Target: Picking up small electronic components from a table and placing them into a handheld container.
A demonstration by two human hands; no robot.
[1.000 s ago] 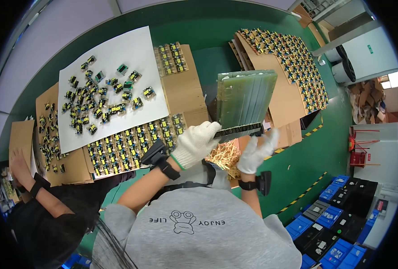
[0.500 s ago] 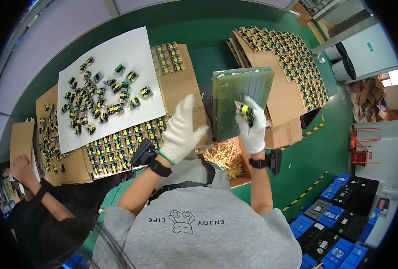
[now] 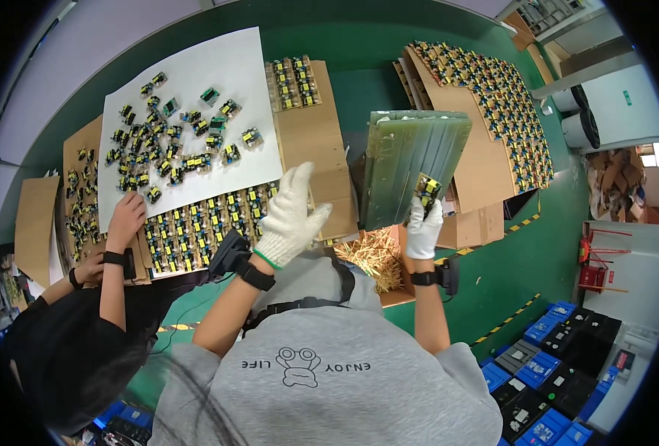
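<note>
My right hand [image 3: 424, 227], gloved, pinches small yellow-black board [image 3: 427, 186] against green panel stack [image 3: 411, 167]. My left hand [image 3: 291, 215] hangs spread, holding nothing, just left of stack, above cardboard sheet [image 3: 311, 134]. Green table [image 3: 374, 82] beneath; white paper [image 3: 196, 74] with loose boards far left; blue crates [image 3: 545, 368] on floor.

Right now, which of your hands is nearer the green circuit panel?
Right. The right hand is against the green circuit panel at its lower edge, pinching a small board. The left hand hovers open, apart to its left.
</note>
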